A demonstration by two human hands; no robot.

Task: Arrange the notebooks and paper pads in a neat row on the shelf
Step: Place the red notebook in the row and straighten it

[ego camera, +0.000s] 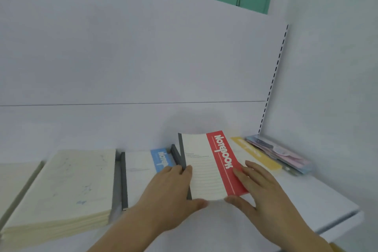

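The red-banded notebook (210, 165) lies on the white shelf (319, 200), slightly right of centre, its grey spine to the left and its printed title running along the red stripe. Both hands are on it. The left hand (173, 194) holds the spine edge, fingers curled over the grey binding and the thumb at the near corner. The right hand (259, 192) rests on the red stripe with fingers extended fairly flat and the thumb against the near edge; whether it grips or only presses cannot be told.

At 9 o'clock from this notebook, just beside it and partly under the left hand, lies a blue-banded notebook (151, 161) with a grey spine on each flank. Further toward 9 o'clock sits a thick cream paper pad (67, 188), its cover faintly marked, touching the grey spine next to it. A second pale pad (14, 176) shows at the left edge of the view.

At 2 o'clock, a yellow-banded notebook (255, 155) lies partly under the red one. Beyond it, near the shelf's back right corner, a clear packet of pastel items (282, 153) lies against the slotted upright (274, 80). The contents are blurred. A white back panel (143, 57) closes the rear.
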